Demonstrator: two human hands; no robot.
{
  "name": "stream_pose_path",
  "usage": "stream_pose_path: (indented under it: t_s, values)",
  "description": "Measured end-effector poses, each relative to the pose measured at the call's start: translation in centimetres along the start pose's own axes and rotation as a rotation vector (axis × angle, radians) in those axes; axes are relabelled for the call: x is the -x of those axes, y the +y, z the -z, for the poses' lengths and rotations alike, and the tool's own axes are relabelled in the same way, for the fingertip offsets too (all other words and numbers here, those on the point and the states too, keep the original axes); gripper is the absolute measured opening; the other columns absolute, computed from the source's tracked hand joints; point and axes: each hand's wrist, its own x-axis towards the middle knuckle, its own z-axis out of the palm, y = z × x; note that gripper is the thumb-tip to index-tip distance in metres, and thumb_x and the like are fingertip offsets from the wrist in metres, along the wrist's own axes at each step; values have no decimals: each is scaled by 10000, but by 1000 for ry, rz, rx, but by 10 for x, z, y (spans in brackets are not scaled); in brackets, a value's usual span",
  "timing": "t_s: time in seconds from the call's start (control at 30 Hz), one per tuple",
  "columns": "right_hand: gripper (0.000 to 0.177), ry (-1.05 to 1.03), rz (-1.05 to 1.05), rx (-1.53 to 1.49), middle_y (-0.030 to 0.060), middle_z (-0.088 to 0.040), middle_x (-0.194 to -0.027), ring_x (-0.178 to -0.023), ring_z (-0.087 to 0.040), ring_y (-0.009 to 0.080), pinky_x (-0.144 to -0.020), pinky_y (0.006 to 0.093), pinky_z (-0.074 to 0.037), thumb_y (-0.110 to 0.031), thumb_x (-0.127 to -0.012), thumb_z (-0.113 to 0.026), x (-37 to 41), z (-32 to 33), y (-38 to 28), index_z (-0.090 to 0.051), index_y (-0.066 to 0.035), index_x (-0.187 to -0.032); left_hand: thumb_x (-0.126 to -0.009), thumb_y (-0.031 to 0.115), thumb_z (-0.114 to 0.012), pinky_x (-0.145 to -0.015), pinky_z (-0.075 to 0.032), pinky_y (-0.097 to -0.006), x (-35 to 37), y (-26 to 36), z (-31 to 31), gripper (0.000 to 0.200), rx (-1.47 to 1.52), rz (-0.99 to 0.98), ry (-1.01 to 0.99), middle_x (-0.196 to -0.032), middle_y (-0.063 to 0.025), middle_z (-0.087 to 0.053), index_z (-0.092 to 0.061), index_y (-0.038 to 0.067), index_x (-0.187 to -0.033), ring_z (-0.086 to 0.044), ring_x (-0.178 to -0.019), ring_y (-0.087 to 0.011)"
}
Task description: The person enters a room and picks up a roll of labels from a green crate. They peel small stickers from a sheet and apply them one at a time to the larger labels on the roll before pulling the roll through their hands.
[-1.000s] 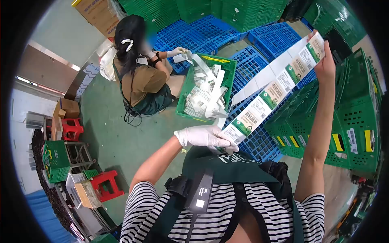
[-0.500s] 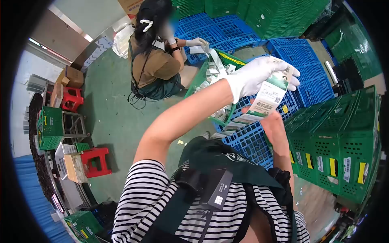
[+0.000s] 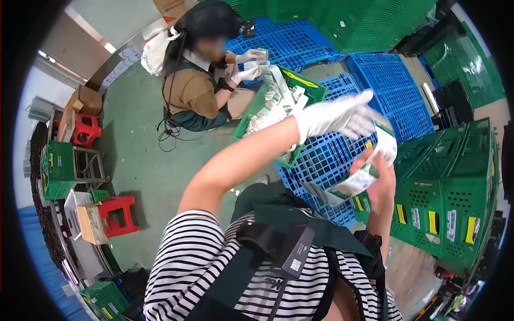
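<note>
A strip of printed green-and-white labels (image 3: 386, 145) arches between my hands, its lower end hanging in folds toward the left. My left hand (image 3: 337, 116), in a white glove, is at the strip's upper end; its fingers are slightly blurred and appear closed on it. Below, my bare right hand (image 3: 381, 179) grips the strip between thumb and fingers. Left of my hands, a green crate (image 3: 316, 95) holds many small packs and white strips, partly hidden behind my left forearm.
A co-worker (image 3: 195, 88) crouches beyond the crate, white-gloved hands holding a small pack. Blue pallets (image 3: 393, 91) cover the floor ahead. Stacked green crates (image 3: 444, 187) stand close on my right. Red stools (image 3: 120, 214) and a loaded bench line the left side.
The strip has turned and swung lower, and my left hand has tilted. My right hand has shifted slightly right and down. The co-worker has leaned toward the crate and now holds up a small pack.
</note>
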Motion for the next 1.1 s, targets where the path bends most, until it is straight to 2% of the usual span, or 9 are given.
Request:
stream_pose_path:
  t_s: [0.13,0.2,0.27,0.53,0.63,0.67,0.7,0.77,1.1]
  values:
    - [383,6,23,20,195,-629,-924,-832,-633,272,-744,384,-522,-230,-938,-382,-18,-6,-11,-490,79,-1137,-905,433,-465,-912,-403,-273,37,-52,-23,564,238,-40,23,-1168,-58,-533,-401,49,-1313,-520,-1034,-126]
    - [410,-24,-35,-17,181,-619,-987,-884,-624,260,-781,360,-509,-247,-941,-384,-24,-8,-16,-470,80,-1172,-900,361,-499,-916,-406,-280,62,-45,-41,550,-60,52,57,-1192,-91,-528,-387,22,-1318,-489,-1102,-141]
    - [406,-43,-2,-28,181,-612,-1021,-912,-618,246,-802,357,-503,-249,-944,-377,-38,-1,-16,-472,63,-1184,-910,266,-489,-927,-409,-301,64,-66,-43,478,-16,106,-158,-1230,-134,-506,-408,-29,-1278,-495,-1129,-199]
    - [533,176,115,-183,144,-536,-1199,-1086,-538,232,-911,360,-445,-404,-958,-291,-89,41,-11,-417,11,-1267,-914,221,-476,-823,-490,-316,76,-53,-54,374,262,309,-38,-1084,-139,-604,-505,-17,-1201,-609,-939,-195]
    - [783,-204,-57,-276,155,-468,-1279,-1206,-425,263,-1036,417,-287,-610,-896,-124,-60,27,9,-337,7,-1329,-899,240,-501,-794,-510,-330,60,-29,-53,423,382,30,168,-1126,-159,-572,-446,-17,-1230,-610,-948,-243]
    - [803,47,-208,-144,157,-429,-1313,-1223,-403,265,-1036,411,-275,-621,-890,-149,-38,5,15,-315,27,-1334,-878,211,-527,-831,-512,-388,52,-26,-46,449,418,-61,182,-1125,-172,-570,-418,-21,-1246,-594,-987,-266]
    - [837,-45,-153,-60,160,-395,-1338,-1230,-393,255,-1029,399,-284,-641,-877,-162,-23,-12,22,-307,47,-1331,-883,213,-519,-826,-515,-380,46,-20,-37,440,454,-55,185,-1129,-168,-570,-422,-18,-1244,-592,-992,-260]
    - [766,-527,-171,92,163,-500,-1241,-1130,-500,248,-970,364,-375,-600,-898,-187,-6,1,42,-340,24,-1316,-893,220,-505,-820,-517,-366,36,-14,-21,425,562,-82,203,-1135,-161,-569,-429,-13,-1240,-587,-1002,-248]
    - [823,-435,-288,-205,190,-567,-1118,-990,-583,254,-890,357,-443,-650,-862,-235,19,-7,52,-368,38,-1293,-905,203,-481,-857,-498,-366,13,-15,26,409,545,-141,296,-1172,-170,-547,-426,-10,-1250,-579,-1022,-244]
